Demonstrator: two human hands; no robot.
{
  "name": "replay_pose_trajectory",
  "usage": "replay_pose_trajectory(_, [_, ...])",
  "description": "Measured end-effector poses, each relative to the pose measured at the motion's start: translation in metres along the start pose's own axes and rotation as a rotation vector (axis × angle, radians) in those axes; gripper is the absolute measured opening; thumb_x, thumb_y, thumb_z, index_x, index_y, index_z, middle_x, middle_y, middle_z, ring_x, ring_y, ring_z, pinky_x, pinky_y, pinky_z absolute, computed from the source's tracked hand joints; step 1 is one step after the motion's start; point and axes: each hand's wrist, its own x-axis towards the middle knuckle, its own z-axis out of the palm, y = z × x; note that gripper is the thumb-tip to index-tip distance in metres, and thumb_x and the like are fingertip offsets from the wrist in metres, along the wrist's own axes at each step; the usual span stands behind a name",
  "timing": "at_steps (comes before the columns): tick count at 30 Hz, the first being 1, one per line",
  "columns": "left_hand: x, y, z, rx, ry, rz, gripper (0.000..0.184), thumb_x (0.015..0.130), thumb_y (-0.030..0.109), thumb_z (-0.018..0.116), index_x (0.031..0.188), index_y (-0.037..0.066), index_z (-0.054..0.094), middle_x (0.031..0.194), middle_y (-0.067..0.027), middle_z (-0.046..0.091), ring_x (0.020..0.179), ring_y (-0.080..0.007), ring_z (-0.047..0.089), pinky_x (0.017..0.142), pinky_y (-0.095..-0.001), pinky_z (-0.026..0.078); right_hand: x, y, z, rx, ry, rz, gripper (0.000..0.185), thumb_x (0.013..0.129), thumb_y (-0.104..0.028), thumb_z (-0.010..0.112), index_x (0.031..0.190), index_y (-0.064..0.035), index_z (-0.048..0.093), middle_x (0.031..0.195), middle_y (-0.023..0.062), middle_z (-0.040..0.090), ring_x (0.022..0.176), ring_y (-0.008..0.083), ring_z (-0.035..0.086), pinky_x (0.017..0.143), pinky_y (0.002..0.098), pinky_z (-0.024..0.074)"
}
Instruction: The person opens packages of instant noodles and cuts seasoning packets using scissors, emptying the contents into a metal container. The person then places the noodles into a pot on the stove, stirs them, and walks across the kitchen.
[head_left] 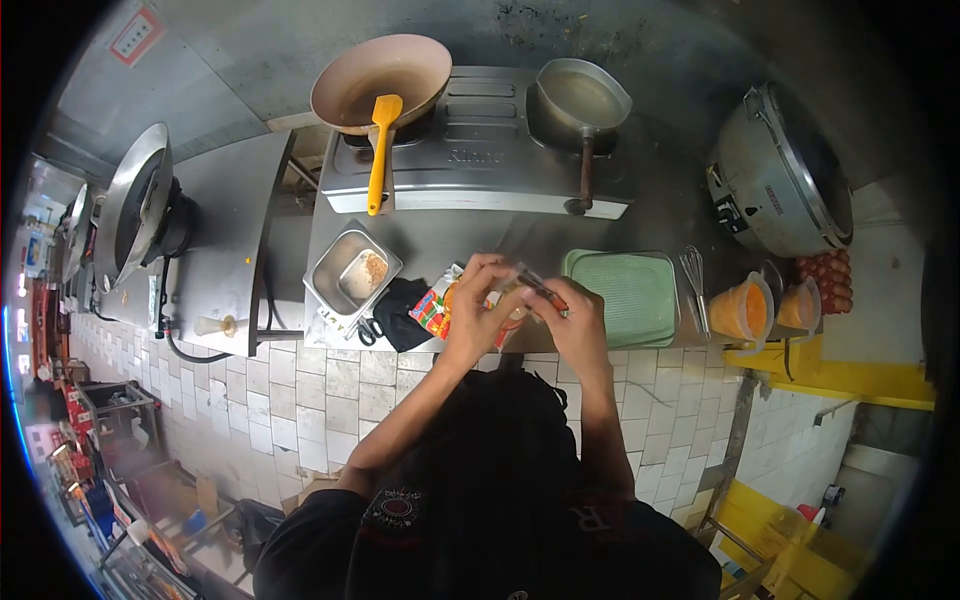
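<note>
My left hand point(474, 310) and my right hand point(580, 318) meet over the counter's front edge, fingers pinched. Between their fingertips is a small dark item with a clear-looking part point(537, 284); its kind I cannot make out. Below and beside my left hand lies a red and yellow printed packet point(432, 314), partly covered by that hand. A black cloth point(402, 312) lies left of it, with scissors point(370, 331) at its edge. Farther left, a steel container point(328, 268) holds some pale brown food. Right of my right hand lies a green tray point(622, 295).
Behind stands a stove point(475, 175) with a pan point(340, 90) bearing a yellow spatula point(380, 150), and a saucepan point(585, 95). To the right are a whisk point(694, 285), tubs of orange food point(738, 312), a large cooker point(760, 190) and eggs point(825, 283).
</note>
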Motion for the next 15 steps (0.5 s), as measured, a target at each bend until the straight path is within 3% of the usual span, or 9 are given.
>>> replay_pose_trajectory(2, [0.000,0.002,-0.003,-0.017,-0.045,-0.076,0.015,0.085,-0.001,0.071,0.098,0.000,0.062,0.108,-0.0041,0.051,0.098,-0.0115,0.055,0.085,-0.0260,0.046,0.001,-0.003,-0.002,-0.013,-0.032,-0.016,0.021,0.085,-0.015,0.073,0.095,0.0018,0.065,0.079,0.0157,0.068,0.065,0.0260,0.067,0.059,0.0336,0.0513])
replay_pose_trajectory(4, [-0.001,0.002,-0.006,-0.127,-0.085,-0.181,0.013,0.086,-0.001,0.070,0.097,0.000,0.065,0.106,-0.0037,0.052,0.097,-0.0117,0.055,0.086,-0.0264,0.046,0.000,-0.005,-0.005,-0.037,-0.052,-0.102,0.019,0.083,-0.011,0.074,0.092,0.0023,0.065,0.071,0.0094,0.066,0.064,0.0128,0.066,0.056,0.0272,0.0468])
replay_pose_trajectory(7, [0.000,0.016,-0.009,-0.281,-0.149,-0.301,0.010,0.088,0.000,0.068,0.098,0.000,0.065,0.103,-0.0036,0.053,0.098,-0.0109,0.055,0.086,-0.0261,0.046,0.000,-0.007,-0.007,0.175,-0.165,0.006,0.020,0.083,-0.012,0.075,0.093,0.0019,0.065,0.073,0.0084,0.067,0.062,0.0105,0.062,0.056,0.0274,0.0458])
replay_pose_trajectory(10, [0.003,0.017,-0.013,-0.168,-0.202,-0.163,0.008,0.090,-0.001,0.066,0.098,0.000,0.065,0.098,-0.0034,0.057,0.094,-0.0097,0.057,0.082,-0.0251,0.047,0.000,-0.002,-0.010,0.327,-0.256,0.053,0.018,0.085,-0.012,0.075,0.093,0.0016,0.065,0.073,0.0069,0.066,0.062,0.0081,0.061,0.055,0.0256,0.0447])
replay_pose_trajectory(14, [0.003,0.021,-0.011,-0.231,-0.102,-0.256,0.010,0.088,-0.003,0.066,0.097,0.000,0.065,0.094,-0.0037,0.062,0.089,-0.0094,0.058,0.077,-0.0237,0.047,0.001,0.000,-0.011,0.435,-0.228,0.112,0.018,0.087,-0.014,0.073,0.091,0.0015,0.066,0.073,0.0055,0.067,0.063,0.0070,0.061,0.057,0.0231,0.0446])
replay_pose_trajectory(15, [0.003,0.018,-0.011,-0.237,-0.084,-0.220,0.010,0.088,-0.004,0.067,0.098,0.000,0.065,0.094,-0.0041,0.063,0.087,-0.0093,0.059,0.075,-0.0233,0.048,0.001,-0.002,-0.014,0.307,-0.245,0.121,0.021,0.088,-0.017,0.072,0.095,0.0019,0.066,0.072,0.0066,0.067,0.065,0.0068,0.061,0.058,0.0231,0.0470])
